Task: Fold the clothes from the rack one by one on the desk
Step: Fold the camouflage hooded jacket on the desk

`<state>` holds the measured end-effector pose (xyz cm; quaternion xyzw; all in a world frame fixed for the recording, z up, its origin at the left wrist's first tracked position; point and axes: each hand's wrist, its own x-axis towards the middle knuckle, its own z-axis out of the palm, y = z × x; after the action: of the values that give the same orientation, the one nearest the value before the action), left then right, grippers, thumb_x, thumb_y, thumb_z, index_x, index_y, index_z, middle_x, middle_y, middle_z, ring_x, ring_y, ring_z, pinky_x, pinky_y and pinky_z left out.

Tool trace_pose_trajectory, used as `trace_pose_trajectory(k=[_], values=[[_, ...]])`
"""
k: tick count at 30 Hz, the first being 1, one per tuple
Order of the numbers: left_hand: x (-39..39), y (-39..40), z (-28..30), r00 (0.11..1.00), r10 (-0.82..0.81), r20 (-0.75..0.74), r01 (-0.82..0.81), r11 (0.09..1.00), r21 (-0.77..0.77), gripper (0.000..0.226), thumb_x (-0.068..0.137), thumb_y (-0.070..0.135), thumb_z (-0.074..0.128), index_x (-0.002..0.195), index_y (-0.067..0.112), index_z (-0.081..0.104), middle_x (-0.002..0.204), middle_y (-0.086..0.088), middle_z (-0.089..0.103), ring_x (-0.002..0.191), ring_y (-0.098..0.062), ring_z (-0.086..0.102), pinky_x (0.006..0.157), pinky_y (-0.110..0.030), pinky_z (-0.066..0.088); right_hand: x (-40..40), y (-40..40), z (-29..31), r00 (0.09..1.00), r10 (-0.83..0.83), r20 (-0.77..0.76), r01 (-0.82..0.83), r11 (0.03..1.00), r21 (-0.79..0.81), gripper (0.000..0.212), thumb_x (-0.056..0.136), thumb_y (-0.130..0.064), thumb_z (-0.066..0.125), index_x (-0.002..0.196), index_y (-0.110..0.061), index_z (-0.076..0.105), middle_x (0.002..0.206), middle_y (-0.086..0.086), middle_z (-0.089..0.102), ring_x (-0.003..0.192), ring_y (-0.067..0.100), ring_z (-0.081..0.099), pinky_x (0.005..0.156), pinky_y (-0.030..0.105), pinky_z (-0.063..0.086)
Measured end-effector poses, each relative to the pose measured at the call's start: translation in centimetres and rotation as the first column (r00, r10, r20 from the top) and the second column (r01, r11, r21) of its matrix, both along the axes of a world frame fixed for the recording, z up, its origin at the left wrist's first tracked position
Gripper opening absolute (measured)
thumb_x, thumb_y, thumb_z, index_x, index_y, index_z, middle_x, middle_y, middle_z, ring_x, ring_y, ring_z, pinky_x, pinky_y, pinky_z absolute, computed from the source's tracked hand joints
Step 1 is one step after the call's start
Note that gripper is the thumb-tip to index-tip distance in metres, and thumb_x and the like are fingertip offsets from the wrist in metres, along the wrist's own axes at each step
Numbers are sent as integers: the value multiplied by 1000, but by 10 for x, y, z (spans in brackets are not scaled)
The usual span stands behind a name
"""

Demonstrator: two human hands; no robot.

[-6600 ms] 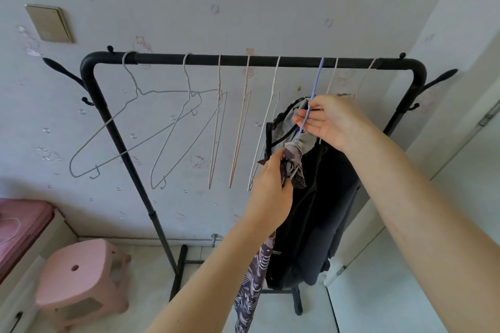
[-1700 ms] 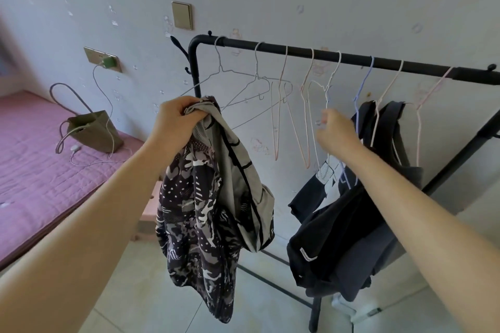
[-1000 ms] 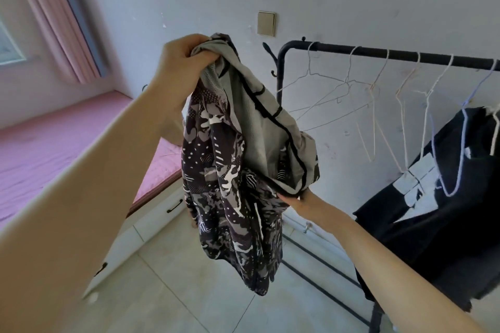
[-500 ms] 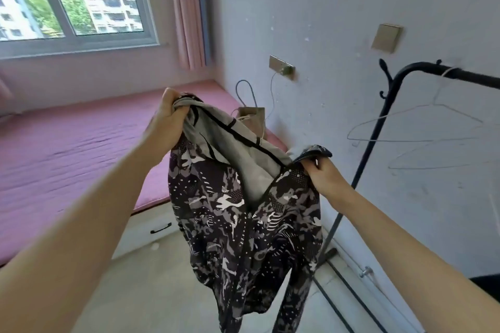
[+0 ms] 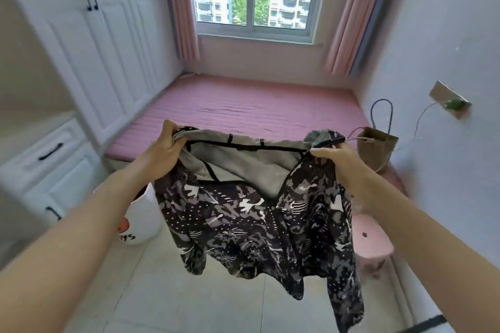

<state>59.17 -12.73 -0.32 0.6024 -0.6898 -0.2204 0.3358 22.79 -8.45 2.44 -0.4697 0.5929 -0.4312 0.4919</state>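
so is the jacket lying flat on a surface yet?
No, the jacket hangs in the air above the floor, held at its top edge by the left hand and the right hand.

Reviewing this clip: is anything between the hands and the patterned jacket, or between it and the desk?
Nothing between them: the left hand and right hand already grip the patterned jacket at its top edge, hanging above the floor. No desk is in view, so that path cannot be judged.

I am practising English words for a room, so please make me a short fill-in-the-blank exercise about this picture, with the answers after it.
1. Both hands hold the patterned ____ up above the floor.
2. The left hand and the right hand grip its ____ edge.
3. The paper bag stands on the ____ mattress.
4. The stool is the colour ____.

Answers: jacket; top; pink; pink
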Motion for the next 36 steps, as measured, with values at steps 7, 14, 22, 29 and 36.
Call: trace_pose_trajectory(k=[7, 14, 22, 29, 36], values=[[96, 86, 1, 952, 289, -97, -275, 952, 133, 11, 99, 40, 46, 98, 29, 46, 98, 8, 55, 94, -10, 52, 77, -23, 36, 109, -39, 7, 979, 150, 138, -161, 984, 72, 44, 98, -46, 42, 92, -8, 65, 88, 13, 68, 82, 24, 64, 70, 32, 47], [212, 192, 13, 833, 495, -247, -402, 849, 344, 87, 65, 80, 61, 130, 25, 45, 124, -1, 54, 116, -22, 54, 105, -47, 42, 263, -51, 3, 888, 449, 102, -454, 891, 29, 28, 98, -23, 52, 88, -6, 70, 93, 17, 72, 86, 28, 68, 84, 37, 53], [339, 278, 20, 657, 543, -523, -353, 835, 422, 73, 63, 20, 86, 128, 28, 54, 124, -9, 64, 108, -24, 67, 86, -34, 57, 446, -49, -2, 738, 673, 56, -674, 738, 22, 15, 96, -18, 56, 97, -8, 68, 98, 11, 71, 87, 21, 68, 71, 27, 52], [435, 332, 19, 530, 774, -345, -696, 630, 344, 43, 71, 19, 80, 111, 19, 64, 108, -6, 68, 104, -22, 64, 92, -36, 50, 594, -25, -5, 489, 872, 9, -872, 489, 2, 13, 95, -11, 56, 102, -12, 67, 104, 13, 70, 96, 25, 68, 88, 37, 54], [503, 369, 6, 404, 897, -181, -868, 438, 233, 38, 79, 18, 78, 112, 29, 62, 107, 10, 62, 97, -1, 54, 82, -24, 41, 725, -18, -22, 333, 943, -17, -934, 333, 128, 8, 92, -1, 57, 97, -4, 64, 92, 19, 67, 80, 28, 67, 76, 38, 56]])
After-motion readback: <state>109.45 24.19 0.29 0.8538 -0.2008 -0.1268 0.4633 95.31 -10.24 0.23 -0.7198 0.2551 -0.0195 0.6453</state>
